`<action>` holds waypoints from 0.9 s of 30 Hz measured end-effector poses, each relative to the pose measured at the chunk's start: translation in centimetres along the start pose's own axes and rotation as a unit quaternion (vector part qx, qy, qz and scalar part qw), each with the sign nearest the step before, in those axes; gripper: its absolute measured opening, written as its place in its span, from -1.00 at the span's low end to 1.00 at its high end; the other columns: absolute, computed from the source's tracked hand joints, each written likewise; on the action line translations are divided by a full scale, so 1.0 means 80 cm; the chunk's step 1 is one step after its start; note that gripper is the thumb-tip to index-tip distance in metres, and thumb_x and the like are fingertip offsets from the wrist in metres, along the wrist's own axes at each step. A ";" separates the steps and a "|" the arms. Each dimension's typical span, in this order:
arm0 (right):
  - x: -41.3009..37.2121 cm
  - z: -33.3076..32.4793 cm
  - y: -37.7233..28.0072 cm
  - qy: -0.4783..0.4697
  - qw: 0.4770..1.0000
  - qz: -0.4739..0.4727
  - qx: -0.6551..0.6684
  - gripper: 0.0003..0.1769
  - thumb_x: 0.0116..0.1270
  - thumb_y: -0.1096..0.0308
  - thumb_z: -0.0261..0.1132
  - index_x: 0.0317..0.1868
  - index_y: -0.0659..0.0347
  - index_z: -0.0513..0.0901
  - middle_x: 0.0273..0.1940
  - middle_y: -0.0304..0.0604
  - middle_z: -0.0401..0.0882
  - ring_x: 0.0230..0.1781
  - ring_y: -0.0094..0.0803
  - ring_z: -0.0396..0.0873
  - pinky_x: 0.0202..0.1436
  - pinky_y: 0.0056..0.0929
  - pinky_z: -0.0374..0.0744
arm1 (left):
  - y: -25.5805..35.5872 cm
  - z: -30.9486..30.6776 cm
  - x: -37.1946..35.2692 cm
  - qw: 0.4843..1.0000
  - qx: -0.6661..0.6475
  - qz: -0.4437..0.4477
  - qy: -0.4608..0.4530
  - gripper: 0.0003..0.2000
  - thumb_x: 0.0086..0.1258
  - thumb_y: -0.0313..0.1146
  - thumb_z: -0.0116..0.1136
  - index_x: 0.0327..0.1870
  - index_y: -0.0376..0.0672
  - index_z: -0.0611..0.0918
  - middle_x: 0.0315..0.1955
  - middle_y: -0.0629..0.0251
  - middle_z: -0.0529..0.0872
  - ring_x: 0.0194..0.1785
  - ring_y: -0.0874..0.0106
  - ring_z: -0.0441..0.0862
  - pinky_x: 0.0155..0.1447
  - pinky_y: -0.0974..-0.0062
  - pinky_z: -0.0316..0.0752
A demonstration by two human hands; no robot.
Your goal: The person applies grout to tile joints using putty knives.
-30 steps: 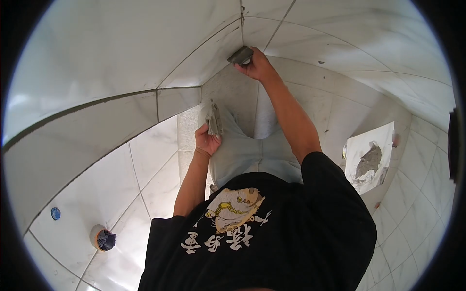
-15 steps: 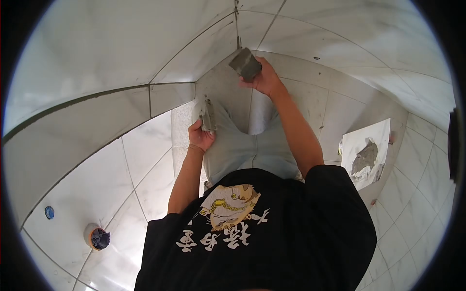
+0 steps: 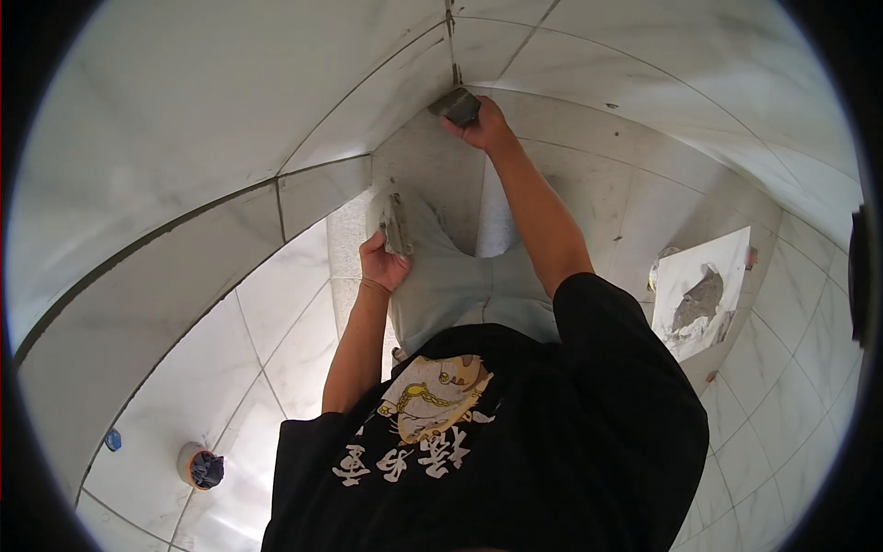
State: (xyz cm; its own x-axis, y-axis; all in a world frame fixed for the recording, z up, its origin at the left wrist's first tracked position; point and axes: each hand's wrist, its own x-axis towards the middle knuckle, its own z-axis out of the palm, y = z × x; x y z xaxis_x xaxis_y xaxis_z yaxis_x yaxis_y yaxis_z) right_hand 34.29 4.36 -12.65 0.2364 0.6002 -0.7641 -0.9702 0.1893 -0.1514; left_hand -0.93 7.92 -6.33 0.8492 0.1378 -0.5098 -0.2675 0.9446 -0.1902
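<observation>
My right hand is closed round the edge of a flat, dark grey rectangular scraper, its face coated with grey paste. The scraper's far edge is close to the base of the wall corner, where dark joints meet. Lower and to the left, my left hand grips a smaller paste-smeared scraper, held up near my left knee. Its handle is mostly hidden in my fingers.
On the right lies a white board bearing a heap of grey paste. An open round container with dark crumpled stuff and a small blue cap are on the tiles at lower left. Tiled walls close in ahead.
My right hand has moved forward and slightly left with its scraper, bringing it to the wall corner and tilting it flatter. My left hand stays nearly in place. The view has shifted slightly.
</observation>
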 end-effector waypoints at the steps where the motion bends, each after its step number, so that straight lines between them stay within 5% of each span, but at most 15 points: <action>1: 0.004 0.001 0.000 -0.001 1.000 0.001 0.000 -0.59 0.60 0.19 -0.16 0.17 0.29 0.45 0.10 0.05 0.51 0.11 -0.03 0.50 0.11 0.07 0.67 | -0.001 0.001 0.000 1.000 -0.005 0.004 0.005 -0.58 0.44 -0.27 0.07 0.28 -0.18 0.47 0.12 0.12 0.61 0.05 0.24 0.67 -0.02 0.14 0.67; 7: 0.028 0.006 -0.006 -0.010 0.999 -0.007 -0.043 -0.59 0.61 0.18 -0.16 0.20 0.28 0.43 0.16 0.08 0.47 0.14 -0.01 0.48 0.13 0.11 0.66 | -0.001 0.003 -0.001 1.000 -0.015 0.009 0.021 -0.61 0.42 -0.30 0.09 0.23 -0.20 0.48 0.06 0.13 0.61 0.00 0.24 0.68 -0.07 0.16 0.68; 10: 0.021 0.020 -0.009 0.059 0.998 0.004 -0.038 -0.61 0.61 0.18 -0.13 0.19 0.25 0.45 0.14 0.06 0.47 0.13 -0.04 0.48 0.14 0.03 0.67 | -0.002 0.007 0.000 1.000 -0.019 0.007 0.019 -0.60 0.41 -0.31 0.10 0.23 -0.21 0.48 0.04 0.13 0.61 -0.01 0.24 0.68 -0.07 0.17 0.69; 13: 0.024 0.017 -0.011 0.092 0.993 -0.014 -0.067 -0.62 0.60 0.15 -0.10 0.14 0.23 0.49 0.09 0.04 0.49 0.02 -0.02 0.50 -0.06 -0.14 0.70 | -0.003 0.012 -0.001 1.000 -0.010 -0.001 0.022 -0.60 0.40 -0.32 0.11 0.23 -0.22 0.48 0.01 0.13 0.63 -0.01 0.24 0.68 -0.07 0.19 0.69; 15: 0.028 0.014 -0.020 0.039 0.995 0.066 -0.061 -0.64 0.60 0.14 -0.09 0.07 0.20 0.51 0.02 0.02 0.50 -0.13 -0.04 0.48 -0.30 -0.30 0.61 | -0.003 0.015 0.000 1.000 -0.005 0.002 0.028 -0.60 0.40 -0.32 0.11 0.23 -0.22 0.49 0.00 0.12 0.64 -0.01 0.25 0.69 -0.08 0.19 0.70; 18: 0.026 0.015 -0.016 0.017 0.997 0.059 -0.046 -0.64 0.59 0.12 -0.10 0.04 0.18 0.51 -0.03 0.01 0.50 -0.21 -0.07 0.45 -0.42 -0.37 0.50 | -0.006 0.017 0.001 1.000 -0.003 0.008 0.013 -0.59 0.40 -0.31 0.12 0.23 -0.23 0.50 0.00 0.09 0.66 -0.01 0.24 0.69 -0.07 0.21 0.71; 27: -0.035 0.054 -0.017 0.013 0.999 0.023 -0.039 -0.62 0.60 0.11 -0.13 0.07 0.22 0.46 -0.01 0.09 0.48 -0.21 -0.06 0.45 -0.44 -0.36 0.47 | -0.010 0.019 0.003 1.000 0.016 0.006 -0.019 -0.58 0.42 -0.31 0.12 0.26 -0.23 0.50 0.05 0.03 0.68 0.02 0.20 0.72 -0.05 0.22 0.74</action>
State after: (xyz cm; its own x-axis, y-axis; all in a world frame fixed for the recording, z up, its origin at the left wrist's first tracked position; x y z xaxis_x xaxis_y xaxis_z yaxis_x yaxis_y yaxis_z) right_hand 35.17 5.78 -7.64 0.1906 0.5856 -0.7879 -0.9815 0.0998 -0.1632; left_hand 0.19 7.68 -5.02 0.8631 0.1607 -0.4788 -0.2640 0.9517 -0.1565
